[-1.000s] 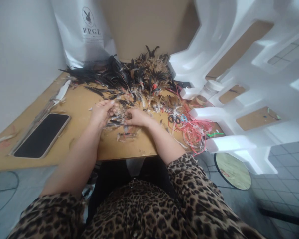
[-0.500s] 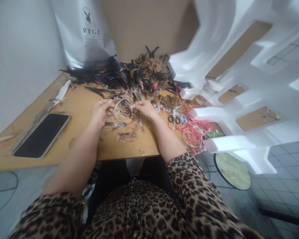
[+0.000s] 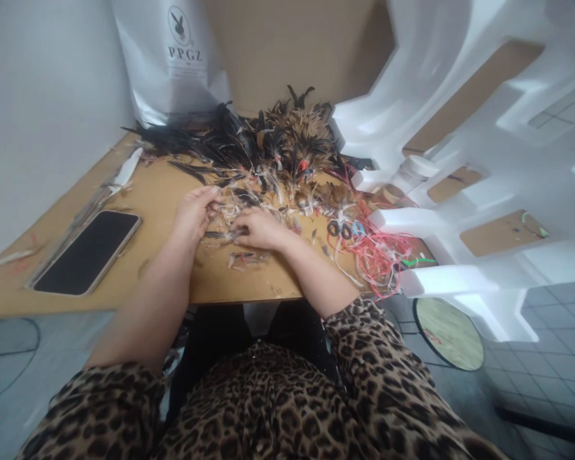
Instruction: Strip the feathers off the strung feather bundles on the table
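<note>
My left hand (image 3: 196, 209) is closed in a pinch just left of the loose feathers; pale wisps lie by its fingertips, and what it holds is too small to make out. With its fingers apart and bent downward, my right hand (image 3: 261, 229) reaches low over the table, touching a few thin dark feathers (image 3: 218, 236). Pale and brown feather bits (image 3: 271, 185) are strewn behind both hands. Nearer the table's front edge lies a small feather bundle (image 3: 246, 259).
Black and brown feathers (image 3: 301, 131) are heaped at the back. A phone (image 3: 89, 252) lies left on the wooden table (image 3: 163, 191). To the right are dark rings (image 3: 333, 229), tangled red string (image 3: 374, 255) and a large white foam piece (image 3: 436, 281). A white bag (image 3: 182, 83) stands behind.
My right hand has moved down and left from the pale feather bits onto the thin dark feathers, its fingers spreading. My left hand stays nearly in place. The view has shifted slightly.
</note>
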`<act>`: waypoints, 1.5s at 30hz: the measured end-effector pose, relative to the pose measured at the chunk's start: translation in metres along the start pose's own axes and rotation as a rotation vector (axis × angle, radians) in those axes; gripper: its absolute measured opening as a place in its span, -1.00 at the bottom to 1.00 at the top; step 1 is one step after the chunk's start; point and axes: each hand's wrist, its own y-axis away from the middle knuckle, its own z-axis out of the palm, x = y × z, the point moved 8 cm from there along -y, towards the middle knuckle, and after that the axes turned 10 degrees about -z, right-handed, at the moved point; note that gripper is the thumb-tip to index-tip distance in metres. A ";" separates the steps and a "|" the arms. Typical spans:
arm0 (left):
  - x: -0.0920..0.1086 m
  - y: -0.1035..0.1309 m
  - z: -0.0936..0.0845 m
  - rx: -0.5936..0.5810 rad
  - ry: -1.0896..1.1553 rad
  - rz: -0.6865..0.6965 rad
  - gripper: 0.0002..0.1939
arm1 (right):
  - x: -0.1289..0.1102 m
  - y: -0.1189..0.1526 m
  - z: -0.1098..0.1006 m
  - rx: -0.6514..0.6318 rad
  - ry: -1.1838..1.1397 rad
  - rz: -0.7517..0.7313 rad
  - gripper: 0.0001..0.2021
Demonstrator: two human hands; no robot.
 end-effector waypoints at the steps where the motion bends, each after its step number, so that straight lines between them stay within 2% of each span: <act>1: 0.000 0.001 0.001 0.000 -0.003 -0.007 -0.89 | -0.003 -0.001 0.004 -0.019 0.026 0.000 -0.79; 4: 0.000 0.003 0.003 -0.007 -0.028 -0.021 -0.88 | -0.002 -0.004 0.007 -0.030 0.032 0.011 -0.86; 8: -0.002 0.002 0.002 -0.002 -0.094 -0.015 -0.84 | 0.015 -0.001 -0.009 0.074 -0.121 0.020 -0.87; 14: 0.002 0.001 -0.005 0.130 -0.336 0.153 -0.74 | 0.045 0.015 -0.026 0.192 -0.394 0.194 -0.86; 16: -0.001 0.003 0.001 0.081 -0.407 0.127 -0.75 | 0.047 0.016 -0.033 0.242 -0.349 0.181 -0.88; 21: -0.008 0.012 0.020 -0.134 -0.530 0.029 -0.75 | 0.048 0.015 -0.045 0.343 -0.219 0.122 -0.89; 25: -0.011 0.017 0.027 -0.219 -0.497 -0.005 -0.74 | 0.051 0.016 -0.047 0.425 -0.299 0.129 -0.89; 29: -0.021 0.018 0.030 -0.304 -0.464 -0.099 -0.70 | 0.056 0.018 -0.048 0.520 -0.437 0.192 -0.87; 36: -0.035 0.019 0.033 -0.365 -0.490 -0.228 -0.70 | 0.064 0.019 -0.048 0.637 -0.633 0.246 -0.80; 45: -0.035 0.018 0.034 -0.384 -0.427 -0.211 -0.78 | 0.067 0.019 -0.046 0.659 -0.611 0.263 -0.81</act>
